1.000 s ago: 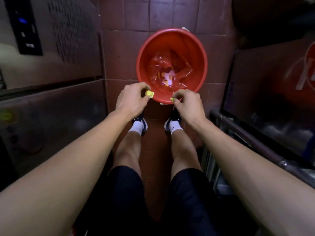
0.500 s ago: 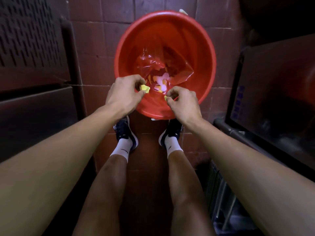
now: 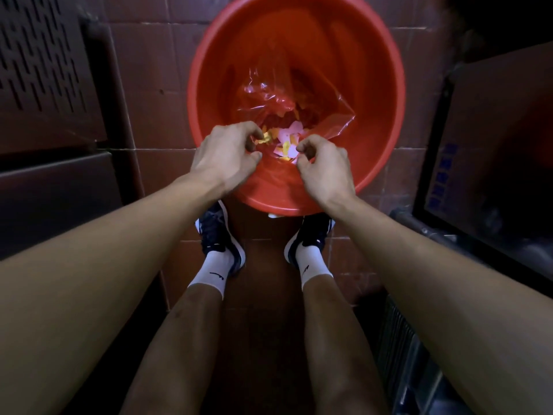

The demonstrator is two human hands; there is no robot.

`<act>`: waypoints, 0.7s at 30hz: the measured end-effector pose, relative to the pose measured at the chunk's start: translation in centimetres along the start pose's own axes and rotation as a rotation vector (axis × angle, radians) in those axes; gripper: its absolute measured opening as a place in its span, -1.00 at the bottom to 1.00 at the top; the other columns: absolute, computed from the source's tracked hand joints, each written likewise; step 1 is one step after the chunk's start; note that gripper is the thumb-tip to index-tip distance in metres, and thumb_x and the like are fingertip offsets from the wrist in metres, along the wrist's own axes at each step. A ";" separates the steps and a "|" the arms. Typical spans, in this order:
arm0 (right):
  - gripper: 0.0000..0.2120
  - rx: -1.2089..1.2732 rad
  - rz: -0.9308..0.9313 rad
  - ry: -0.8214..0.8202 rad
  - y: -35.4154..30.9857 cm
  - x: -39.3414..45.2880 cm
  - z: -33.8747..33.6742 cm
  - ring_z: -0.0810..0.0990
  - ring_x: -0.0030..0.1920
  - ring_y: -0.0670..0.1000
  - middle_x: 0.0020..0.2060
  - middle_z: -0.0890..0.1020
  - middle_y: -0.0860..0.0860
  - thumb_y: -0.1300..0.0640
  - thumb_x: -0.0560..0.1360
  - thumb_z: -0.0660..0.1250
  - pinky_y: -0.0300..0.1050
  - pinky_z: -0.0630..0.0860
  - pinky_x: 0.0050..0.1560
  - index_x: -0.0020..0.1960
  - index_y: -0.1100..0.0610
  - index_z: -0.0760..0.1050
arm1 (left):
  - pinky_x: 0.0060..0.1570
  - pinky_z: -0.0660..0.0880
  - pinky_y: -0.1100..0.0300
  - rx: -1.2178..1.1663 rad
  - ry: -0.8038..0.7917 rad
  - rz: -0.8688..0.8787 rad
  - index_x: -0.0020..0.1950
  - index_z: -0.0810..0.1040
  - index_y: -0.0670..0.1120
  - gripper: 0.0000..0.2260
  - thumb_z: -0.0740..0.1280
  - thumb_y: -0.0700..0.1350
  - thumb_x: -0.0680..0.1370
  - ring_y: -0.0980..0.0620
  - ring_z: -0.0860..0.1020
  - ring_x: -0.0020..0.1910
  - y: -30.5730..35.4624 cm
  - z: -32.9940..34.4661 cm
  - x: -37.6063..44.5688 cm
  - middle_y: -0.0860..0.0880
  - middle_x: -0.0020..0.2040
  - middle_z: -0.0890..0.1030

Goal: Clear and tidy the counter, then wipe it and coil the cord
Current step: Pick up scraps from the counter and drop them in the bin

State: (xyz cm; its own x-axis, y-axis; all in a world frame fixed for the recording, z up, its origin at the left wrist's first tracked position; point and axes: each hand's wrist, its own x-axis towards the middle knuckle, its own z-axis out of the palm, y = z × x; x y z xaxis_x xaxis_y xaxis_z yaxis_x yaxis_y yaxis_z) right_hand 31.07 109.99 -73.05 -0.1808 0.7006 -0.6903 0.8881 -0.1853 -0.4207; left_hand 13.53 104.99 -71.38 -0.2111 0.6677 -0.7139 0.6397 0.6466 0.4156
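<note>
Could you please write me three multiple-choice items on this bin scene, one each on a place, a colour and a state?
1. Where are both hands?
A. over the tub's near side
B. on a counter
C. beside the shoes

2. What colour is the tub?
A. blue
B. red
C. white

3. What lies at the tub's bottom?
A. water
B. nothing
C. clear plastic wrap and small scraps

Answers:
1 A: the left hand and right hand hang above the tub near its closest rim.
2 B: its wall is plainly red.
3 C: crumpled plastic wrap and pink and yellow scraps show there.
</note>
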 end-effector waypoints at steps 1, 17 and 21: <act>-0.81 -0.002 -0.001 -0.006 0.0 -0.2 -0.1 0.61 0.05 0.15 -0.02 0.69 0.04 0.16 0.53 0.25 0.04 0.53 0.12 0.09 0.02 0.57 | 0.10 0.58 -0.06 0.013 -0.007 0.005 0.23 0.56 0.13 -0.73 0.39 -0.03 0.53 -0.04 0.61 0.06 0.1 -0.1 -0.2 0.11 0.03 0.66; -0.80 -0.198 -0.043 -0.119 -3.2 -9.2 -10.4 0.61 0.11 0.22 0.06 0.68 0.08 0.09 0.51 0.27 0.02 0.55 0.09 0.09 0.00 0.59 | 0.25 0.46 -0.16 0.410 -0.160 0.091 0.37 0.47 0.05 -0.64 0.23 0.12 0.61 -0.17 0.49 0.31 9.2 -7.1 -10.1 -0.07 0.31 0.56; -0.77 -0.316 -0.144 -0.025 -5.5 -12.0 -17.0 0.61 0.12 0.22 0.11 0.66 0.08 0.07 0.53 0.25 0.05 0.53 0.05 0.14 0.00 0.58 | 0.23 0.47 -0.13 0.391 -0.093 0.090 0.35 0.49 0.07 -0.65 0.23 0.12 0.60 -0.16 0.50 0.30 12.6 -11.0 -14.6 -0.04 0.30 0.57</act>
State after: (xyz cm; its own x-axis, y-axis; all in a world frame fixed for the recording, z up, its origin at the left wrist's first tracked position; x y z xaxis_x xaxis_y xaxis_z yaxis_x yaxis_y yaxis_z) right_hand 35.54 114.29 -52.46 -0.3210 0.6860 -0.6529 0.9389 0.1398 -0.3146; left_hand 16.57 107.41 -49.52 -0.0850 0.6677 -0.7396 0.8890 0.3860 0.2463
